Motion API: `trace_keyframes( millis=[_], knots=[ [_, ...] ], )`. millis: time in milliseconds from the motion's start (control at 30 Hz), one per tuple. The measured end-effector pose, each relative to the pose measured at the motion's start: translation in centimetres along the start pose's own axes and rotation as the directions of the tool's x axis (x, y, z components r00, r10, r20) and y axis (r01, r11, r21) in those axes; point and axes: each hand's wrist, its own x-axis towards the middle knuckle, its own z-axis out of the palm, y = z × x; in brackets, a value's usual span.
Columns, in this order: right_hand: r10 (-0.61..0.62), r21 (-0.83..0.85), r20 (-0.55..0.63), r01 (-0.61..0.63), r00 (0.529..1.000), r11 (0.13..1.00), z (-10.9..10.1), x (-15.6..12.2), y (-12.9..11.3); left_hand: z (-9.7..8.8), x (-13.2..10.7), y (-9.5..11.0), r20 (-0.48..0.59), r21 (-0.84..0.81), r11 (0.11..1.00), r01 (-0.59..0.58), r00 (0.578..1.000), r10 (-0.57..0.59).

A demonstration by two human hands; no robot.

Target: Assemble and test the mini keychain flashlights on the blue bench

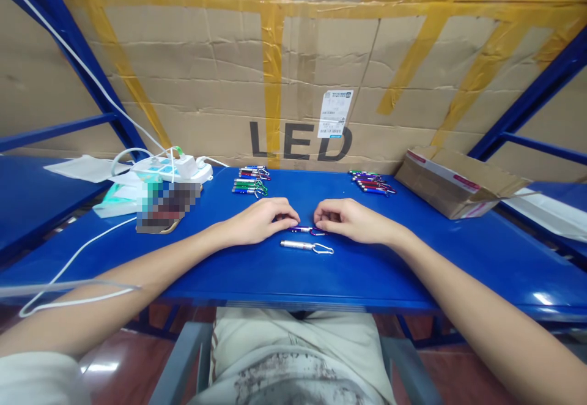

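blue table (413,270) | left hand (261,221), right hand (354,220): grips pinch purple torch (303,229) | silver torch (297,245) near

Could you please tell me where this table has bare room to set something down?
Bare patches: the table's back middle, between the left flashlight pile and the right flashlight pile; the front strip below the silver flashlight; the stretch between the right hand and the cardboard box. The left back corner is crowded with a power strip and cable.
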Motion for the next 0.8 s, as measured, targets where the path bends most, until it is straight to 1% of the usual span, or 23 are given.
trace_keyframes(
  millis=[200, 367, 567, 667, 733, 800],
  knots=[
    [-0.109, -0.032, -0.061, 0.107, 0.992, 0.994, 0.6, 0.2, 0.1, -0.2, 0.0, -0.1, 0.004, 0.006, 1.0, 0.03, 1.0, -0.03],
    [-0.092, -0.018, -0.049, 0.091, 0.995, 0.996, 0.9, 0.2, 0.1, -0.3, -0.1, -0.2, 0.007, -0.004, 0.998, 0.056, 0.998, -0.056],
    [-0.079, -0.003, -0.037, 0.079, 0.996, 0.997, 1.1, 0.2, 0.1, -0.6, -0.1, -0.1, 0.046, -0.022, 0.997, 0.07, 0.997, -0.069],
    [-0.081, -0.023, -0.058, 0.08, 0.995, 0.997, 1.2, 0.2, 0.0, -0.8, -0.2, -0.2, 0.0, 0.033, 0.997, 0.07, 0.998, -0.07],
    [-0.107, -0.057, -0.098, 0.102, 0.989, 0.993, 1.3, 0.1, -0.3, -0.8, -0.1, -0.5, -0.045, 0.059, 0.995, 0.082, 0.996, -0.079],
    [-0.155, -0.104, -0.147, 0.141, 0.977, 0.985, 1.5, 0.0, -0.7, -0.8, 0.0, -0.9, -0.107, 0.031, 0.993, 0.112, 0.988, -0.109]
  ],
)
